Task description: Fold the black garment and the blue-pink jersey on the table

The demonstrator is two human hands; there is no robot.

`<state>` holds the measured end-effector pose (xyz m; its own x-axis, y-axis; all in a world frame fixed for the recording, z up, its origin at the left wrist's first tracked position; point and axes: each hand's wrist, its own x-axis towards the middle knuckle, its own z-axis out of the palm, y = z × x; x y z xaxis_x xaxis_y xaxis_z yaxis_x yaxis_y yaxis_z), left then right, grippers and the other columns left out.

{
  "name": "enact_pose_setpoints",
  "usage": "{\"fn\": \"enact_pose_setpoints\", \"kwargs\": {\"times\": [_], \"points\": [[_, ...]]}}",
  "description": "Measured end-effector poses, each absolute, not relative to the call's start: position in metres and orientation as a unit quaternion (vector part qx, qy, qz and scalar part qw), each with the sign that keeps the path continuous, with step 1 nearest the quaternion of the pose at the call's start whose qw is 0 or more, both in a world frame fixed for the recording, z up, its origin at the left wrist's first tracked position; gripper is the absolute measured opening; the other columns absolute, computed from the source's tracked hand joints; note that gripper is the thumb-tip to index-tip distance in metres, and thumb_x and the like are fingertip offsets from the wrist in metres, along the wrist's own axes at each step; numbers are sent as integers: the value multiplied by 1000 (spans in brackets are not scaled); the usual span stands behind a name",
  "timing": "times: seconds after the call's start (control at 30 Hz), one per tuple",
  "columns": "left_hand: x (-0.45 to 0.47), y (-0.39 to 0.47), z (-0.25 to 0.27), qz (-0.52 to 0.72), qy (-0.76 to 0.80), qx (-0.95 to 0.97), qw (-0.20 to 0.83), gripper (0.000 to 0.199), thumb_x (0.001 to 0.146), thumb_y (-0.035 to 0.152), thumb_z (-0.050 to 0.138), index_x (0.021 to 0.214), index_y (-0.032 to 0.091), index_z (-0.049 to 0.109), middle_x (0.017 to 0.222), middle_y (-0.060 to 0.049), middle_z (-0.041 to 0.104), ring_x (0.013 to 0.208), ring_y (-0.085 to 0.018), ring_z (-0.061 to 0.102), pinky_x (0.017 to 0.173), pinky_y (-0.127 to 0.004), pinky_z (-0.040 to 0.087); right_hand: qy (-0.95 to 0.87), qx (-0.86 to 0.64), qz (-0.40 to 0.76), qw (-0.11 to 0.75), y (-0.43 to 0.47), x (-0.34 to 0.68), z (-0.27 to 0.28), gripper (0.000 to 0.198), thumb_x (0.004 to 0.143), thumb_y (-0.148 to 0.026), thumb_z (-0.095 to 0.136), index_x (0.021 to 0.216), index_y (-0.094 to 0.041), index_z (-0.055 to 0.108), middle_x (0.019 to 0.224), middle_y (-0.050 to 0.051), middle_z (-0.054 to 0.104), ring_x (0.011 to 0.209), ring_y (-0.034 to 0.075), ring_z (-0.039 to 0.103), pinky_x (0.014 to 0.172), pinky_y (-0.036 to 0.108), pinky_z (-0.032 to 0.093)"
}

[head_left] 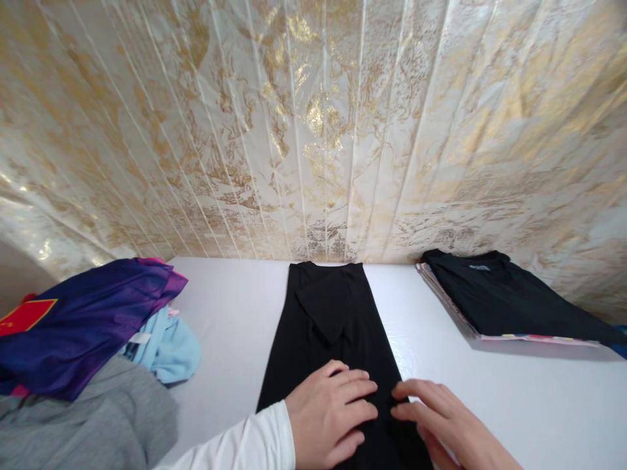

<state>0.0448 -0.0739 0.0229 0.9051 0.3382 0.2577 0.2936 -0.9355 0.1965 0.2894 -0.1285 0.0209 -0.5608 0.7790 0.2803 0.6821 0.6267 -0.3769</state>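
A black garment (337,307), likely a shirt, lies on the white table in a long, narrow folded strip. A flap that looks like a sleeve (328,303) is folded back over its upper part. My left hand (333,414) rests on the middle of the black cloth, palm down with fingers apart. At the garment's right edge, my right hand (435,414) touches the cloth with its fingertips, fingers slightly bent and apart. The near end of the garment runs out of the frame below my hands.
Left on the white table (225,313) lie a purple and navy garment (98,313), a light blue cloth (171,349) and a grey cloth (112,418), heaped together. A folded black T-shirt (504,294) tops a flat stack at right. Behind hangs a gold-patterned curtain (318,130).
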Motion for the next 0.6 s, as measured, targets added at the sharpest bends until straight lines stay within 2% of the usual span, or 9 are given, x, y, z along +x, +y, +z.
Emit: {"fn": "enact_pose_setpoints", "kwargs": {"times": [0.07, 0.13, 0.3, 0.4, 0.5, 0.6], "points": [[43, -79, 23, 145, 174, 969, 103, 34, 87, 32, 57, 117, 19, 51, 132, -7, 51, 121, -21, 45, 98, -36, 32, -880, -414, 79, 219, -111, 287, 25, 38, 90, -12, 38, 124, -25, 51, 130, 8, 52, 120, 20, 48, 94, 35, 46], [42, -74, 26, 155, 194, 962, 110, 31, 88, 30, 57, 116, 20, 51, 129, -5, 53, 117, -19, 47, 99, -35, 31, -883, -414, 41, 217, -91, 283, 20, 42, 91, -13, 38, 130, -23, 46, 138, 8, 46, 129, 21, 39, 99, 38, 43], [47, -29, 34, 148, 256, 955, 1, 28, 85, 9, 52, 111, 18, 54, 119, -4, 57, 112, -20, 47, 94, -34, 34, -860, -471, -25, 194, -56, 272, -15, 44, 94, -25, 39, 137, -16, 40, 143, 12, 41, 132, 23, 37, 101, 42, 42], [53, -3, 31, 124, 256, 957, -47, 21, 85, 8, 52, 104, 17, 56, 108, -5, 59, 106, -20, 49, 90, -35, 36, -857, -484, -41, 174, -53, 269, -32, 52, 94, -33, 40, 142, -16, 32, 147, 11, 34, 135, 23, 31, 103, 43, 40], [56, 8, 27, 122, 261, 956, -56, 12, 86, 8, 50, 90, 16, 57, 97, -5, 60, 99, -20, 51, 87, -35, 37, -860, -483, -48, 156, -56, 270, -37, 60, 94, -41, 39, 146, -18, 21, 150, 10, 27, 137, 23, 25, 105, 44, 36], [57, 8, 26, 126, 277, 951, -60, 12, 86, 7, 48, 84, 16, 56, 93, -5, 59, 94, -20, 51, 86, -36, 37, -862, -482, -57, 144, -56, 270, -36, 64, 94, -46, 38, 147, -17, 16, 151, 11, 24, 137, 24, 25, 105, 44, 35]]}}
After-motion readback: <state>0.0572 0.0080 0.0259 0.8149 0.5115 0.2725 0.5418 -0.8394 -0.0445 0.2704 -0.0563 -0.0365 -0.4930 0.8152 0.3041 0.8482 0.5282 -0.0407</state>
